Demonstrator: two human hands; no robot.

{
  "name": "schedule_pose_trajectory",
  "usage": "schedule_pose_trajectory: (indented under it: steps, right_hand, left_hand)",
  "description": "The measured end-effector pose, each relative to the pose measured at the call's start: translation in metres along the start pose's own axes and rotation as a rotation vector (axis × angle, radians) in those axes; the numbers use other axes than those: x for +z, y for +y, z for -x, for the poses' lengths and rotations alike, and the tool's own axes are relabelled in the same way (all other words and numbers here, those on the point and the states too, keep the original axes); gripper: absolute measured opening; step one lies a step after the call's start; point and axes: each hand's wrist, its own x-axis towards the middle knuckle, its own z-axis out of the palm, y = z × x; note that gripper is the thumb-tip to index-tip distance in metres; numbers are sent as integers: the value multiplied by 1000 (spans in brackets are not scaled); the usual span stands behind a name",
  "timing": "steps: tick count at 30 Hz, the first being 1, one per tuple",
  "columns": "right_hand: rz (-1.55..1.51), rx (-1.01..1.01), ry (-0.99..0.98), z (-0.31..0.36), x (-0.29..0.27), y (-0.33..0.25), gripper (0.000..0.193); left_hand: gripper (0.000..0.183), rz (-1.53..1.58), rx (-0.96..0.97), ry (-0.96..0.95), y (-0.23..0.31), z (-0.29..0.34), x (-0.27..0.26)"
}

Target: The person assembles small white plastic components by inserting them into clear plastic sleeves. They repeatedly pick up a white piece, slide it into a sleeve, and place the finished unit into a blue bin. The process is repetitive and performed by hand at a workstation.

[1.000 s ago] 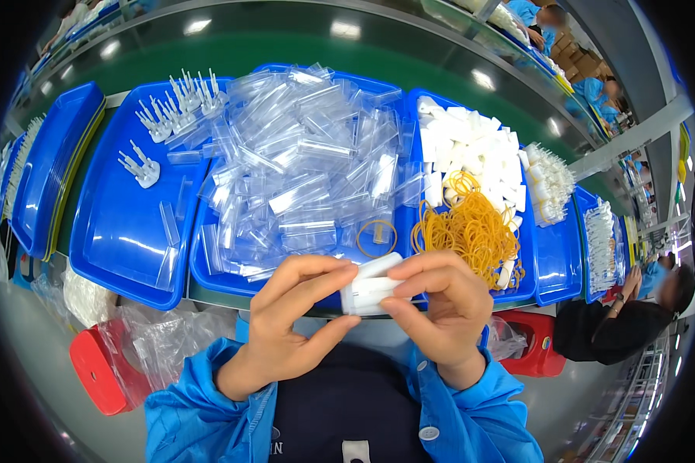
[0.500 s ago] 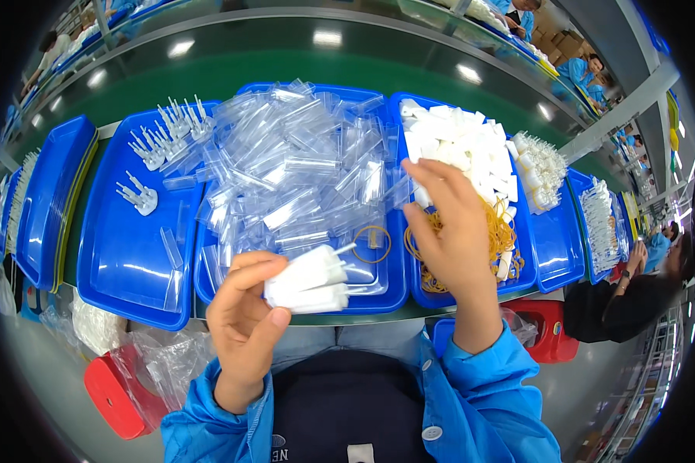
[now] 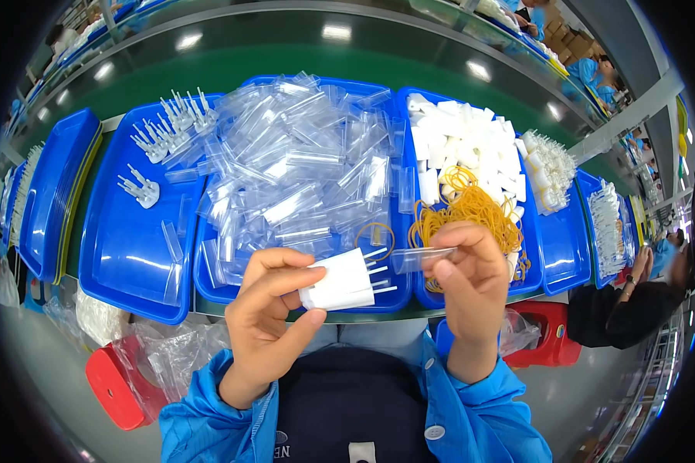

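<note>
My left hand (image 3: 272, 312) is closed around a white pronged part (image 3: 338, 282), whose several thin prongs stick out to the right from white blocks or sleeves. Between thumb and fingers, my right hand (image 3: 472, 282) pinches a clear plastic sleeve (image 3: 417, 261) that points left toward those prongs. A small gap separates the sleeve from the prongs. Just beyond them, a yellow rubber band (image 3: 392, 241) lies over the near edge of a heap of clear sleeves (image 3: 293, 166). Below and beyond my right hand is a pile of yellow rubber bands (image 3: 479, 208).
White foam-like blocks (image 3: 459, 135) fill the far part of the right blue tray (image 3: 537, 266). White pronged pieces (image 3: 137, 187) stand in the left blue tray (image 3: 123, 262). Stacked blue trays (image 3: 58, 197) are farther left. Red stools (image 3: 120, 393) stand below the table. Other people work nearby.
My right hand has come down and toward me, and now pinches a clear sleeve. My left hand has shifted slightly right, turning the pronged part so its prongs face right.
</note>
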Motion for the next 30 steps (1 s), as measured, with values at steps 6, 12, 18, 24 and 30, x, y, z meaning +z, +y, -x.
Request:
schedule_pose_trajectory:
  steps: [6, 12, 18, 24, 30]
  right_hand:
    - [3, 6, -71, 7, 5, 4, 24]
    - [52, -29, -69, 10, 10, 1, 24]
    - [148, -97, -55, 13, 5, -4, 23]
    - [163, -112, -61, 12, 8, -4, 23]
    - [202, -113, -58, 12, 11, -6, 22]
  left_hand:
    - [36, -5, -5, 14, 4, -3, 10]
    - [36, -106, -7, -13, 3, -3, 12]
    - [33, -157, 24, 63, -3, 1, 13]
    - [35, -135, 48, 99, -4, 1, 16]
    - [33, -198, 24, 110, -4, 2, 14]
